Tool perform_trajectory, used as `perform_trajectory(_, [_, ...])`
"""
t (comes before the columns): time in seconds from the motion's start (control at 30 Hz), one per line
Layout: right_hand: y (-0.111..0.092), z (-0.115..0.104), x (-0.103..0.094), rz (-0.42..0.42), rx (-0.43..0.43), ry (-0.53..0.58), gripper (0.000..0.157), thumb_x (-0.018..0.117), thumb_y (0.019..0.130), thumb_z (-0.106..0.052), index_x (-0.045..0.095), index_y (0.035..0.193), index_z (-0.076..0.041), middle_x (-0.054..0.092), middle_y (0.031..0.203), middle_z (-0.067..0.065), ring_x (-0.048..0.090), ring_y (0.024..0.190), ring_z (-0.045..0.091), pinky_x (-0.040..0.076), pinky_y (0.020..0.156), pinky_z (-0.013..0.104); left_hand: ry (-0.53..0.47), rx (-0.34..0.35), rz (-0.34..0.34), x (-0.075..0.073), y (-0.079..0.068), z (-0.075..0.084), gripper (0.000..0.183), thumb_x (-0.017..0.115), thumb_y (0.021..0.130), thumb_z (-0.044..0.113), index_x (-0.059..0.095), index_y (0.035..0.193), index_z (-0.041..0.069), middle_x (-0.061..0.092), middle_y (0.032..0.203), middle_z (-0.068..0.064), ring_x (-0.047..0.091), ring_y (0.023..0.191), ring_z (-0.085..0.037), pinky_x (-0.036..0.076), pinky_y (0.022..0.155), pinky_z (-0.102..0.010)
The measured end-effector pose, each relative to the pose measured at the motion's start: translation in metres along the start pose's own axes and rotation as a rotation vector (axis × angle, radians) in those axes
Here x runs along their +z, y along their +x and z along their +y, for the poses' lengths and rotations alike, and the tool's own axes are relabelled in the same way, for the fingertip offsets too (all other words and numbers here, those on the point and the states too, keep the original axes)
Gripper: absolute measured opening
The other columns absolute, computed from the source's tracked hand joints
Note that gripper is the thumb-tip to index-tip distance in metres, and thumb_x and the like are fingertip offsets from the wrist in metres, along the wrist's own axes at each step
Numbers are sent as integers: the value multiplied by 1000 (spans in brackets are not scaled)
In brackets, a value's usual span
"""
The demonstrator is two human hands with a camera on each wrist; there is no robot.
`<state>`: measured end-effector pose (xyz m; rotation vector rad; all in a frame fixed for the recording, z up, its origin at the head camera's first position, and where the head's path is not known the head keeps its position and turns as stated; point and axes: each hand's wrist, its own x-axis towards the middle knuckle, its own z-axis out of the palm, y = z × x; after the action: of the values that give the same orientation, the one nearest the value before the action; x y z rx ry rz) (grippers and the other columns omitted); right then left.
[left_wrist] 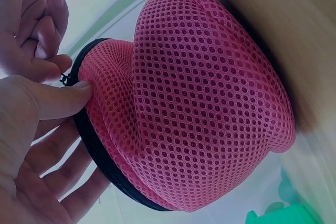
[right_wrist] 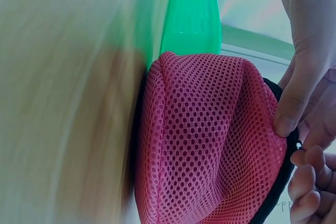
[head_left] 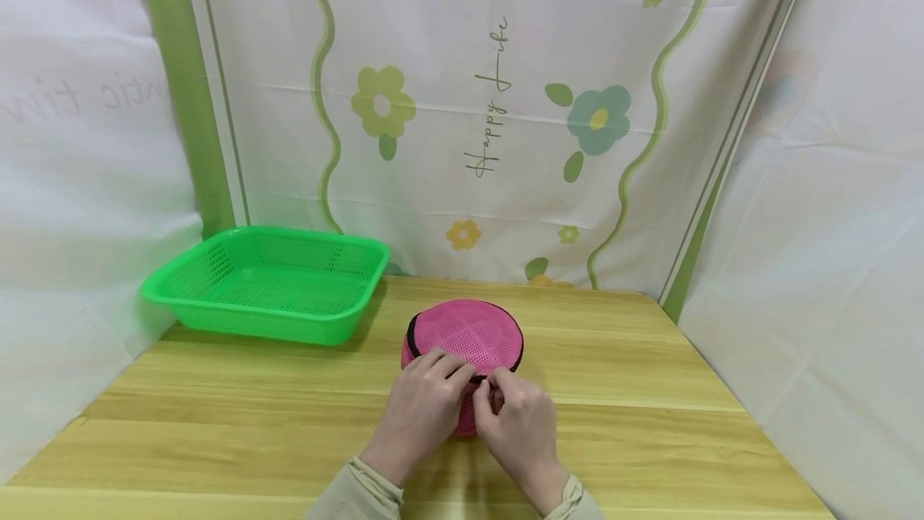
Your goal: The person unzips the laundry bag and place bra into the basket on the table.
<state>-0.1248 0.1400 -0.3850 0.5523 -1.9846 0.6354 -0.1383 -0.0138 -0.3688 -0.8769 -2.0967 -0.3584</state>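
Observation:
A round pink mesh laundry bag with a black zipper round its top stands on the table, its side dented inward. My left hand pinches the zippered rim, thumb on the near side and fingers over the lid. Right beside it, my right hand has its fingers curled and pinches the small zipper pull at the front of the rim. In the right wrist view, the black zipper runs down past both hands. The mesh hides whatever may be inside.
A green plastic basket sits at the back left of the wooden table. White curtains with printed flowers enclose the back and both sides.

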Motion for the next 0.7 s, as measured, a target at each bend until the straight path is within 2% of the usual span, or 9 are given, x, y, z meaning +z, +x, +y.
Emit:
perform_trajectory(0.23, [0, -1, 0, 23, 18, -37, 24, 65, 70, -3, 49, 61, -19, 38, 54, -14, 31, 46, -5, 26, 38, 11, 32, 31, 6, 0, 0, 0, 8, 81, 78, 9, 75, 82, 12, 68, 82, 2, 62, 79, -17, 56, 73, -32])
perform_trajectory(0.47, [0, 1, 0, 48, 52, -85, 22, 64, 69, -4, 49, 61, -18, 40, 54, -14, 33, 45, -3, 27, 37, 13, 44, 50, 17, 2, -1, -1, 11, 77, 78, 3, 73, 79, 13, 68, 82, 2, 62, 79, -17, 56, 72, -34])
perform_trajectory(0.7, [0, 2, 0, 39, 94, -113, 22, 65, 67, -4, 48, 60, -18, 38, 53, -15, 32, 44, -3, 25, 36, 13, 42, 53, 26, 1, 0, -2, 11, 76, 77, 2, 72, 78, 13, 68, 82, 2, 63, 79, -17, 56, 71, -34])
